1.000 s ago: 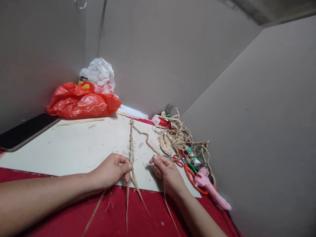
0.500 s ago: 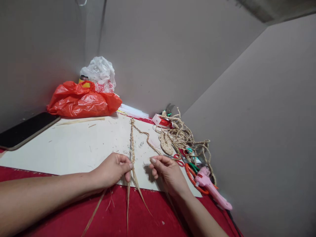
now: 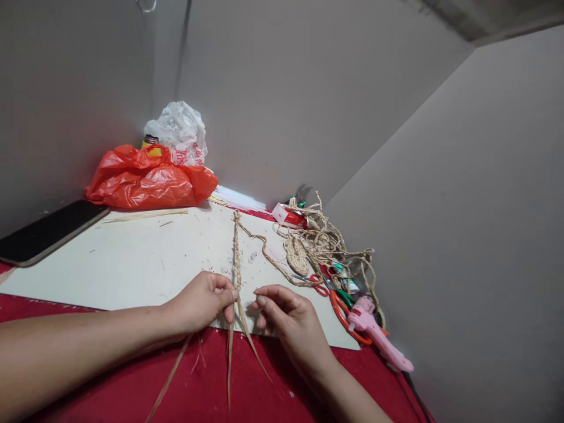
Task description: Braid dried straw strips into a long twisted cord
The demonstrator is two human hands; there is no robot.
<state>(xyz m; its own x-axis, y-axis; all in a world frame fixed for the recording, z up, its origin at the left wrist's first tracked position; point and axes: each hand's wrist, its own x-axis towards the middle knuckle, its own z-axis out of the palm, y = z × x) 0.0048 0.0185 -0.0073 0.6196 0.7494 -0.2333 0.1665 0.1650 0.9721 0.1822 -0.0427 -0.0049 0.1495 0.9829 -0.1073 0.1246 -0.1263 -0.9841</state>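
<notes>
A thin straw-coloured braid (image 3: 237, 249) runs down the white board, looped at its top end. My left hand (image 3: 207, 302) pinches the lower end of this braid between thumb and fingers. Loose flat strands (image 3: 247, 335) fan out below the pinch, and one more strand (image 3: 170, 376) hangs from under the left wrist. Just right of the braid is my right hand (image 3: 291, 323), its thumb and index tips slightly apart and nothing visible between them. From the braid's top a twisted cord (image 3: 264, 247) trails right toward the scissors.
Red-handled scissors (image 3: 318, 283), a tangled cord pile (image 3: 326, 235), a coiled oval piece (image 3: 296, 255), orange-handled scissors (image 3: 341, 314) and a pink glue gun (image 3: 379, 335) lie right. A phone (image 3: 48, 232) and a red plastic bag (image 3: 150, 182) sit left, on or beside the white board (image 3: 145, 258).
My right hand has moved left, closer to the braid, and its thumb and index finger have parted a little. The left hand keeps its pinch in the same place.
</notes>
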